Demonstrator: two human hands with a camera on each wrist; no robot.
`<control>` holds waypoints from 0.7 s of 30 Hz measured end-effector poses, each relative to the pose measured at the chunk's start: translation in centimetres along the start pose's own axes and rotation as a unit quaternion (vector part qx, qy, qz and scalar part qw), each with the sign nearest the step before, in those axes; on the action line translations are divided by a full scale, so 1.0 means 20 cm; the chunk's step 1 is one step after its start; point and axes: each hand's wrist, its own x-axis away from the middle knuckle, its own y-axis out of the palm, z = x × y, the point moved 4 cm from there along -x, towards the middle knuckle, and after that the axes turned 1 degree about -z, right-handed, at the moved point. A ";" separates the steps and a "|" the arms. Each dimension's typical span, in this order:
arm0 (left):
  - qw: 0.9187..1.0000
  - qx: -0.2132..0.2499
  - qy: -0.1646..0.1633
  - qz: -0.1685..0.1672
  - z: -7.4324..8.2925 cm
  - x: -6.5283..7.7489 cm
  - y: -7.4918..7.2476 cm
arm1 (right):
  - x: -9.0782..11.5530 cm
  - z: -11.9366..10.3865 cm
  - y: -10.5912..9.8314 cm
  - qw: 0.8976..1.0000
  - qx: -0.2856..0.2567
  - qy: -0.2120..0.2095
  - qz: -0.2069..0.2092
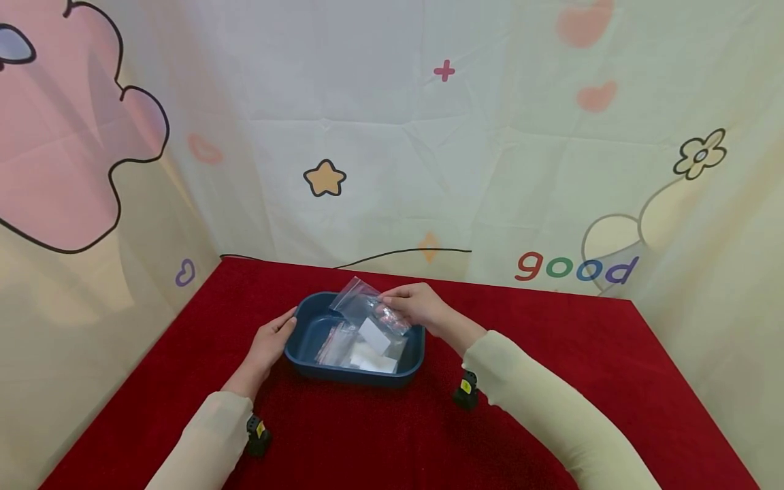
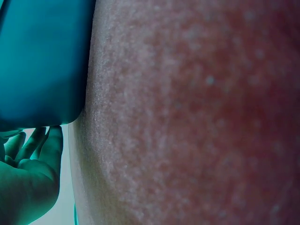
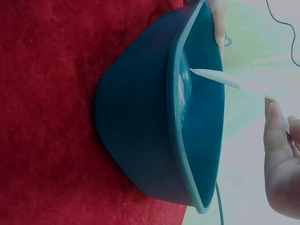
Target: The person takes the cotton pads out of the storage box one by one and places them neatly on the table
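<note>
A dark blue plastic bin (image 1: 361, 374) stands on the red cloth. My left hand (image 1: 267, 344) holds its left rim, thumb at the edge and fingers along the outer wall; in the left wrist view the fingers (image 2: 51, 145) touch the bin's wall. Over the bin's right side, my right hand (image 1: 416, 304) pinches a clear zip bag (image 1: 355, 299) with small pinkish, shiny contents that I cannot make out. Beneath that bag, several more clear bags (image 1: 337, 346) lie in the bin, some with white pieces (image 1: 373, 335).
Red cloth (image 1: 551, 381) covers the table all round the bin. A pale printed curtain (image 1: 392, 136) hangs behind and along the sides. A small black device (image 1: 467, 391) is strapped at the right wrist, another (image 1: 258, 435) at the left.
</note>
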 end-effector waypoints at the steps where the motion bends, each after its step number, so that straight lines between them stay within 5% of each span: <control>1: 1.000 0.000 0.001 0.000 0.00 0.00 0.00 | 0.00 0.00 0.00 1.000 -0.003 0.000 0.004; 21: 1.000 -0.001 -0.005 -0.002 -0.01 -0.01 0.00 | 0.11 0.09 -0.08 0.995 -0.090 0.006 0.038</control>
